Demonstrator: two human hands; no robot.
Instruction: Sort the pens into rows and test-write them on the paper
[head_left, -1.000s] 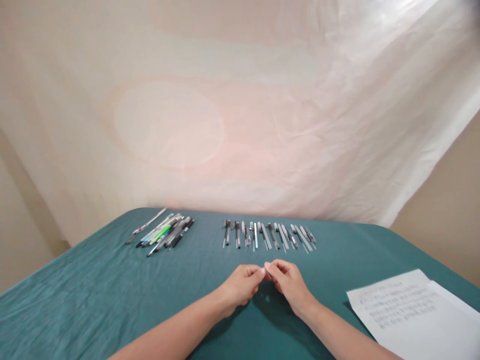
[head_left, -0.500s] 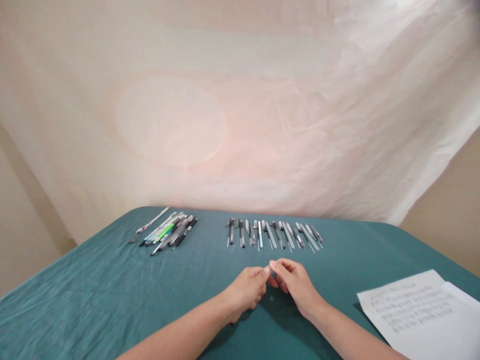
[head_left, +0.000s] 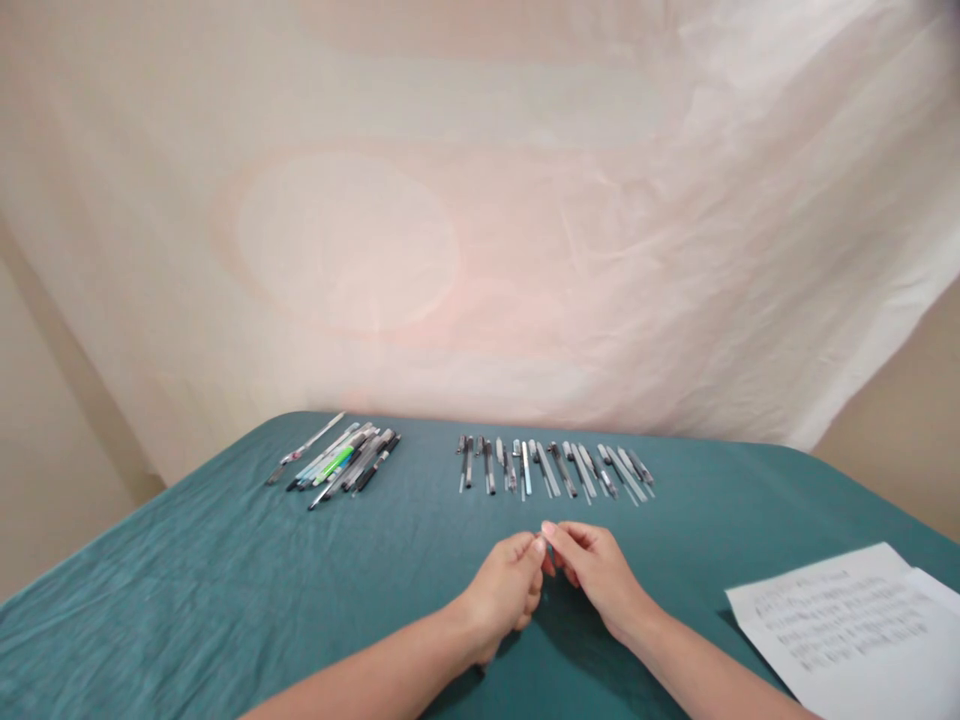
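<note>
My left hand [head_left: 508, 588] is closed, thumb and curled fingers pressed together, above the near middle of the table. Against its fingertips, my right hand [head_left: 596, 575] pinches with thumb and forefinger. Whatever lies between the fingertips is hidden or too small to make out. Just beyond both hands is a row of disassembled pens [head_left: 555, 470], with caps, barrels and thin refills laid side by side. To the far left lies a heap of pens [head_left: 349, 460], among them a bright green one [head_left: 332, 466].
A dark green cloth [head_left: 225, 580] with wrinkles covers the table. Sheets of paper with handwriting [head_left: 847, 630] lie at the right near edge. Behind the table hangs a pale sheet [head_left: 480, 250].
The left hand has turned slightly and come closer against the right fingertips. The whole view has shifted a little, so the pens and paper appear farther right.
</note>
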